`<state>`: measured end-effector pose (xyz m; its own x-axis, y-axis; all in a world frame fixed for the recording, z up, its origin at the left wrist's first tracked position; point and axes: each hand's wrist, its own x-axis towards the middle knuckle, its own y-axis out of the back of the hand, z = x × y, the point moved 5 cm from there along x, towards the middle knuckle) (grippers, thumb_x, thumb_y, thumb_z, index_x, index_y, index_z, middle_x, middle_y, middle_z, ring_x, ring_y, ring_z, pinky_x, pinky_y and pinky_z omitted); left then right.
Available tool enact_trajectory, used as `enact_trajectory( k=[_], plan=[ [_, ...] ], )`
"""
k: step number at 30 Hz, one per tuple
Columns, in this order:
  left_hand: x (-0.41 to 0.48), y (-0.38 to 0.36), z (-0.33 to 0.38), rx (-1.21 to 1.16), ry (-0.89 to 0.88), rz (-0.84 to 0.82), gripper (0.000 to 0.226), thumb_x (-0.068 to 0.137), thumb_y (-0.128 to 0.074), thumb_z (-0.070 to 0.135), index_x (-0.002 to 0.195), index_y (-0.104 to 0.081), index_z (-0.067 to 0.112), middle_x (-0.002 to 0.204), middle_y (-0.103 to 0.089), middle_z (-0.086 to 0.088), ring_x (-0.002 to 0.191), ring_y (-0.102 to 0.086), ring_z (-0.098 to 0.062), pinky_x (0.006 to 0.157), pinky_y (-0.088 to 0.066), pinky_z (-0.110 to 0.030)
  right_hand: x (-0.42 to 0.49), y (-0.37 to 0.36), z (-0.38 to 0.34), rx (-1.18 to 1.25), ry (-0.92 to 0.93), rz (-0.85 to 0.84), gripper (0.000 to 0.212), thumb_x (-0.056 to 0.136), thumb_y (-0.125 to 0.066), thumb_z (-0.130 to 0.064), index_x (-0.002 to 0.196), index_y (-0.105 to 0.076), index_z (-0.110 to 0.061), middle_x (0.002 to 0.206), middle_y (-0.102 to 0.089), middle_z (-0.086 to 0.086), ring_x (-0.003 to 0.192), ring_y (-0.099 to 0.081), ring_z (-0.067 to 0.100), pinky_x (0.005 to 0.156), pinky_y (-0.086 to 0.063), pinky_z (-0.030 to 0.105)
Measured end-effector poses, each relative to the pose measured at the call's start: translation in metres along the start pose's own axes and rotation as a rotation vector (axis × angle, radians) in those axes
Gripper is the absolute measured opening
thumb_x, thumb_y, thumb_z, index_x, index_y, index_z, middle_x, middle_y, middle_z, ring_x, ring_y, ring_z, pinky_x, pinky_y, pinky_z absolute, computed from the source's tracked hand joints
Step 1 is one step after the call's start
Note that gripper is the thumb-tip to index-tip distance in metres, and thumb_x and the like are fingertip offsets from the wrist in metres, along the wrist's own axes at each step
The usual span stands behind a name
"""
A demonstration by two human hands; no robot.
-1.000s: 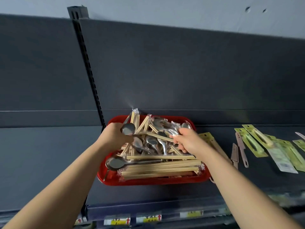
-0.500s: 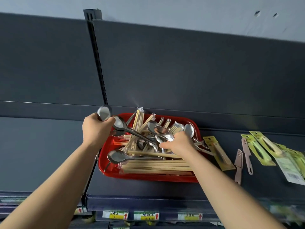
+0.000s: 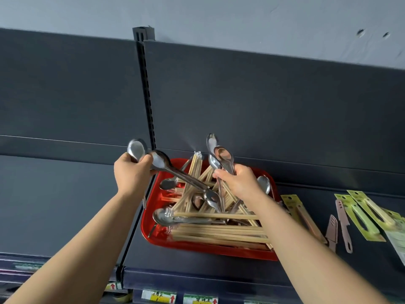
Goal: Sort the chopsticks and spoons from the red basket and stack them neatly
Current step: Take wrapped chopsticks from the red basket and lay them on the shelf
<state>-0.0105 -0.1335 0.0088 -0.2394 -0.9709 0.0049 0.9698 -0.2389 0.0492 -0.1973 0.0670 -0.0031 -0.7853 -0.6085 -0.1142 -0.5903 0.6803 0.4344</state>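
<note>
Red basket (image 3: 210, 245) on shelf, bamboo chopsticks (image 3: 219, 233) stacked in front, steel spoons (image 3: 166, 217) jumbled.

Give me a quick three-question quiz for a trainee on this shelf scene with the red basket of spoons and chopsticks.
1. True or false: the left hand holds spoons.
2. What lies bundled along the near side of the red basket? A chopsticks; B forks; C knives.
3. Fill in: the right hand grips ___ above the basket.
Key: 1 true; 2 A; 3 spoons.
</note>
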Motion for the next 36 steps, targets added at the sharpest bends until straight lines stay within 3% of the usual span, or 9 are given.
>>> enact_trajectory(
  k=[2,4,6,10,16,21,28,33,36],
  plan=[
    [0.005,0.004,0.007,0.013,-0.039,0.038,0.011,0.084,-0.066,0.012,0.077,-0.058,0.011,0.072,-0.064,-0.006,0.071,-0.07,-0.023,0.076,-0.06,-0.044,0.002,-0.005,-0.014,0.017,0.079,0.035,0.018,0.085,-0.065,-0.039,0.084,-0.074,-0.023,0.082,-0.073,-0.008,0.076,-0.065,0.003,0.069,-0.047,0.024],
    [0.013,0.011,0.012,0.024,-0.057,0.078,0.016,0.084,-0.066,0.015,0.074,-0.055,0.01,0.066,-0.059,-0.001,0.067,-0.067,-0.022,0.077,-0.059,-0.049,0.006,-0.011,-0.028,0.039,0.148,0.076,0.022,0.091,-0.059,-0.037,0.08,-0.072,-0.023,0.078,-0.073,0.0,0.068,-0.065,0.015,0.067,-0.051,0.03],
    [0.023,0.023,0.014,-0.018,-0.047,0.108,0.016,0.082,-0.067,0.018,0.08,-0.057,0.006,0.068,-0.059,-0.002,0.066,-0.067,-0.021,0.079,-0.058,-0.051,0.008,-0.017,-0.043,0.046,0.211,0.089,0.028,0.093,-0.057,-0.036,0.075,-0.072,-0.021,0.054,-0.059,0.0,0.047,-0.049,0.021,0.054,-0.045,0.031],
    [0.04,0.052,0.02,-0.152,-0.013,0.091,0.013,0.084,-0.068,0.012,0.084,-0.059,0.003,0.077,-0.062,-0.006,0.063,-0.068,-0.012,0.066,-0.06,-0.033,0.011,-0.043,-0.077,0.008,0.277,0.02,0.033,0.091,-0.059,-0.037,0.069,-0.072,-0.016,0.036,-0.034,-0.01,0.04,-0.031,0.012,0.049,-0.03,0.027],
    [0.082,0.124,0.003,0.014,0.061,-0.056,0.013,0.083,-0.068,0.003,0.085,-0.056,-0.001,0.067,-0.043,-0.004,0.044,-0.052,-0.004,0.059,-0.06,-0.033,0.009,-0.135,-0.125,-0.09,0.26,-0.171,0.033,0.087,-0.062,-0.027,0.063,-0.071,-0.007,0.047,-0.052,-0.004,0.041,-0.037,0.007,0.048,-0.035,0.021],
    [0.128,0.196,-0.027,0.11,0.132,-0.073,0.024,0.082,-0.072,0.005,0.071,-0.051,0.004,0.065,-0.036,-0.005,0.058,-0.043,-0.016,0.061,-0.061,-0.038,0.005,-0.248,-0.129,-0.127,0.14,-0.295,0.027,0.089,-0.058,-0.02,0.065,-0.064,-0.009,0.042,-0.051,-0.012,0.049,-0.038,0.01,0.054,-0.032,0.027],
    [0.193,0.252,-0.09,0.374,0.177,-0.214,0.02,0.081,-0.075,0.014,0.089,-0.065,-0.001,0.082,-0.065,-0.014,0.071,-0.066,-0.026,0.048,-0.055,-0.025,0.0,-0.375,-0.099,-0.288,-0.02,-0.243,0.032,0.094,-0.05,-0.025,0.065,-0.04,-0.019,0.062,-0.042,-0.003,0.054,-0.037,0.015,0.049,-0.027,0.029],
    [0.216,0.248,-0.118,0.566,0.148,-0.334,0.025,0.078,-0.076,0.024,0.076,-0.06,0.005,0.063,-0.058,-0.004,0.053,-0.052,-0.022,0.048,-0.042,-0.025,-0.005,-0.403,-0.084,-0.391,-0.103,-0.135,0.034,0.096,-0.047,-0.026,0.066,-0.034,-0.02,0.066,-0.041,-0.005,0.068,-0.042,0.023,0.053,-0.028,0.031],
    [0.222,0.244,-0.123,0.606,0.109,-0.353,0.031,0.078,-0.077,0.029,0.075,-0.058,0.005,0.065,-0.056,-0.002,0.062,-0.05,-0.022,0.055,-0.036,-0.03,-0.009,-0.406,-0.084,-0.345,-0.114,-0.078,0.03,0.094,-0.052,-0.023,0.067,-0.038,-0.02,0.066,-0.045,-0.004,0.062,-0.041,0.019,0.049,-0.029,0.025]
  ],
)
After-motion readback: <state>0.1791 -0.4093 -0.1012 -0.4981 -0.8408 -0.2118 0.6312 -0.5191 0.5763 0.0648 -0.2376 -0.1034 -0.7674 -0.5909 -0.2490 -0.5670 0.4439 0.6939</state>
